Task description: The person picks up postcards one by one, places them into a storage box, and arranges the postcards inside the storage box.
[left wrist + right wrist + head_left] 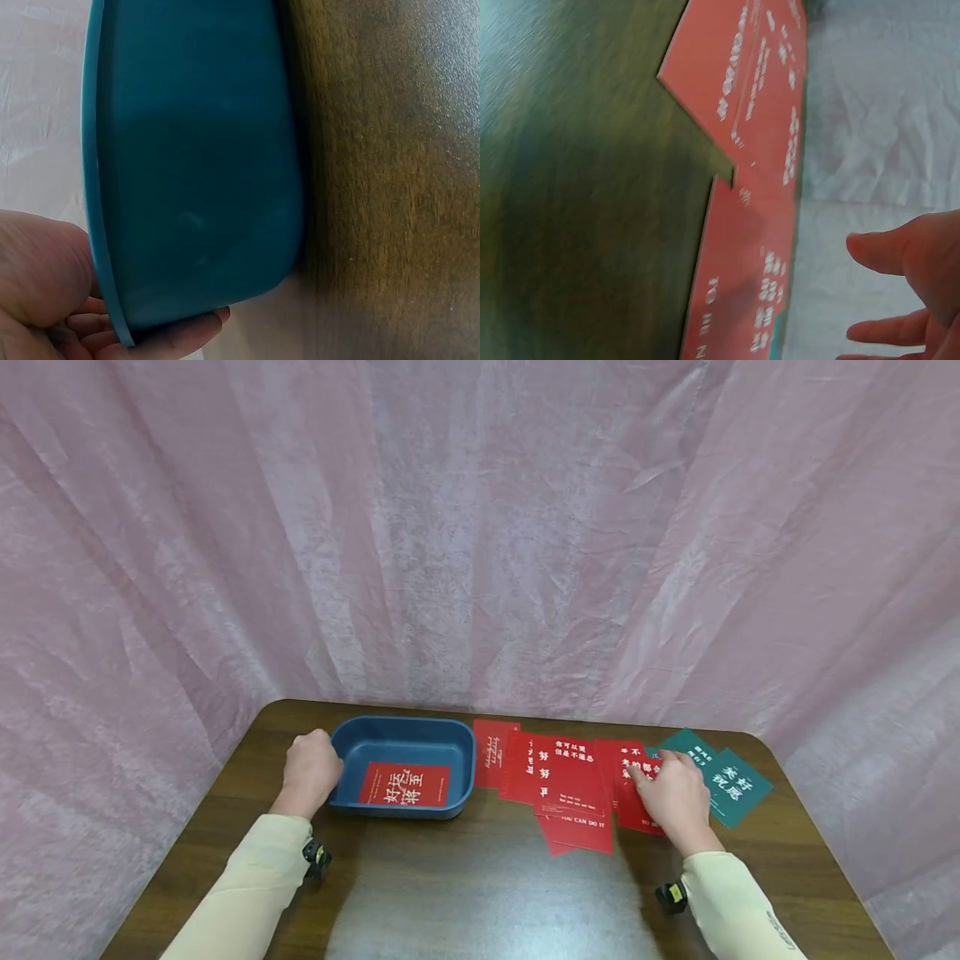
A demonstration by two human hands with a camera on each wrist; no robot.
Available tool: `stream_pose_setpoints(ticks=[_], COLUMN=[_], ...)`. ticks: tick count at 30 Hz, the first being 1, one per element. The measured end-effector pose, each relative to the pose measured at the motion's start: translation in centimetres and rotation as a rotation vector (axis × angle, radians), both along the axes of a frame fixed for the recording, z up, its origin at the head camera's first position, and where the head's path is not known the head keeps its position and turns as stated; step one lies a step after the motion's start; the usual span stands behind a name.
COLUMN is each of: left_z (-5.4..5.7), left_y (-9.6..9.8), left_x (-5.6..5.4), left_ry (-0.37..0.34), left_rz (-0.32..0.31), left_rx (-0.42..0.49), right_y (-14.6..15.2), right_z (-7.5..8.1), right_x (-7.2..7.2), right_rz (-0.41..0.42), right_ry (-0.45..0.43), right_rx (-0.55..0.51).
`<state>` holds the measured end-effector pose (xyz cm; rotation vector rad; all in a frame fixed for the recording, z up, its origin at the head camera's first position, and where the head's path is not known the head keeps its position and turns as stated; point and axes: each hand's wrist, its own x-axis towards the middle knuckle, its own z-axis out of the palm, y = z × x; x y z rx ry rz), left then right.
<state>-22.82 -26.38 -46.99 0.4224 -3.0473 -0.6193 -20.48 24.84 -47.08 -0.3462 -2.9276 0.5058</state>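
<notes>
My left hand (309,768) grips the left end of a blue plastic tray (405,722). In the left wrist view its fingers wrap under the corner of the tray's outer wall (202,187). A red card with white characters (438,785) lies inside the tray. My right hand (677,793) is over a red card (633,817) at the right of the card spread, partly covering it. The right wrist view shows thumb and fingers (885,330) spread apart with nothing between them, above the red cards (739,232).
More red cards (566,777) overlap in a spread right of the tray, one single card (495,760) close by its side. Green cards (741,787) lie at the far right. A pink curtain (480,568) hangs behind the wooden table (480,893).
</notes>
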Motion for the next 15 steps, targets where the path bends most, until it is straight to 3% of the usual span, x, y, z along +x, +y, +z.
stream_pose_setpoints(ticks=[9, 15], left_z=[-0.2, -0.1], left_y=[-0.1, 0.0], left_x=[0.0, 0.0], left_ry=[-0.012, -0.009], left_rz=[0.009, 0.005], left_rx=[0.011, 0.014], right_y=[1.0, 1.2], right_z=[-1.0, -1.7], right_x=[0.3, 0.3], right_rz=[-0.168, -0.234], right_ry=[-0.309, -0.401], right_rx=[0.022, 0.048])
